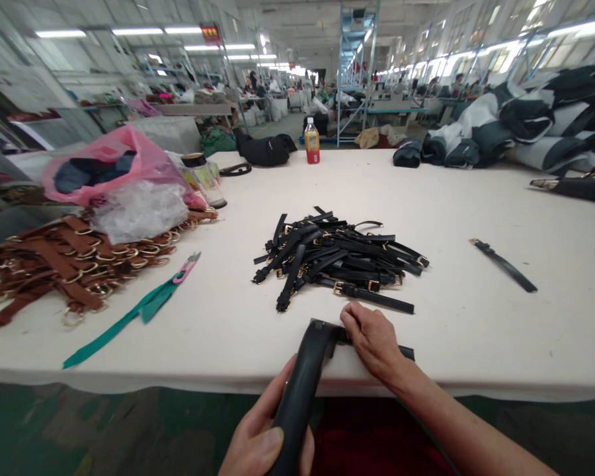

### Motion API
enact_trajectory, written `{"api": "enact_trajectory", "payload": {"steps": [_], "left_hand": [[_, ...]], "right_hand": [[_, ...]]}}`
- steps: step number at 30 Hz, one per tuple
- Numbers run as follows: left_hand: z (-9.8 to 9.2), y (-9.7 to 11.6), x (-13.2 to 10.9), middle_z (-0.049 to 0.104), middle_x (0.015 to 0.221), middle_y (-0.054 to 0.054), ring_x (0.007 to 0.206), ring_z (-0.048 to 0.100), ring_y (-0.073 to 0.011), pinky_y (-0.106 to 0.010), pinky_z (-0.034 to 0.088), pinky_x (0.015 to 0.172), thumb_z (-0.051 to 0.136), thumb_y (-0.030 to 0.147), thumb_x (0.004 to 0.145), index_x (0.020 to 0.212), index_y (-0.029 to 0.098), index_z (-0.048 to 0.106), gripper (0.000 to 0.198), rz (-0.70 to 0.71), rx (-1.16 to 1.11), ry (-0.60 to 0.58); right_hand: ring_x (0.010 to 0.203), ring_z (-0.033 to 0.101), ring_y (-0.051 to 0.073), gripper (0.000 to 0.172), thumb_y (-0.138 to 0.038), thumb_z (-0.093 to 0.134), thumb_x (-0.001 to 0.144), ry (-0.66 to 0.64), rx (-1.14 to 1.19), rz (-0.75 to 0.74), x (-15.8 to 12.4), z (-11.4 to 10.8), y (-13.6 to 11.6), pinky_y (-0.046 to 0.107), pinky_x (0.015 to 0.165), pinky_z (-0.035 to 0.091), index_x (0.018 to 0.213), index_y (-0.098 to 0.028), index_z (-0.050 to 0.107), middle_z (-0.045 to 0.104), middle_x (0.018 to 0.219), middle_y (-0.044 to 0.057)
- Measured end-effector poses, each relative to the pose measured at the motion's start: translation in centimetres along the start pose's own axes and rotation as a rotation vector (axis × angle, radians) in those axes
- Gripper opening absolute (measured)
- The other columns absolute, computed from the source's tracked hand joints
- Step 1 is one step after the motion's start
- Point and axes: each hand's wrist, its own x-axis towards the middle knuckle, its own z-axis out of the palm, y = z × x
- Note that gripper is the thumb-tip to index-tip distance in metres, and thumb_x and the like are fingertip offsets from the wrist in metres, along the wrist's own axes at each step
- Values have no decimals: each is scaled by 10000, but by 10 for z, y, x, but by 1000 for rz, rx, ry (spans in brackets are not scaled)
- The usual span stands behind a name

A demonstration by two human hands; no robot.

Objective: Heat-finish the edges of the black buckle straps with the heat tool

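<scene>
At the left edge of the wide white work table [238,330], a heap of brown leather straps with gold rings [64,264] is spread, and a pink plastic bag of dark cloth [104,165] with a crumpled clear plastic bag [139,211] is seen resting on its far side. Just beside the heap, a long green ribbon with a pink end [133,311] is laid slantwise toward the near edge. A clear jar with a dark lid [201,175] is stood behind the bags, and an orange drink bottle [312,145] is placed upright near the far edge. In the middle of the table a pile of black leather straps with gold buckles [337,258] is heaped. At the near edge, below that pile, a long black curved handle-shaped tool [302,383] is gripped by the left hand [262,436], whose fingers are closed around its lower end. The right hand [371,340] is pressed flat on a single black strap [404,352] lying at the near edge, touching the tool's head. Further right, a lone black buckled strap [503,264] is laid well apart, and rolled dark and white fabric [515,125] is piled at the far right corner.
</scene>
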Motion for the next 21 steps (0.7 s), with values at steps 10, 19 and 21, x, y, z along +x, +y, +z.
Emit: {"api": "enact_trajectory", "payload": {"steps": [10,19,21], "left_hand": [[6,9,9,705,637,-76,314,527,-104,-167,267,297,501,346,843,1455,240,-12,805,-31,6,26],[3,3,2,696,625,-75,356,567,-133,-177,322,325,504,366,838,1458,245,26,792,-6,-5,50],[0,2,-3,697,598,-84,395,574,-137,-175,333,350,565,395,803,1459,204,63,848,-2,0,69]], "right_hand": [[819,520,176,330,-85,526,628,-41,254,-137,-19,-18,17,295,753,388,930,-217,527,593,895,8],[817,493,198,173,-153,579,718,29,124,-192,-34,-18,32,335,756,385,882,-208,594,578,847,31],[809,491,198,171,-146,582,711,35,125,-195,-33,-15,33,335,747,383,871,-206,593,573,831,31]]}}
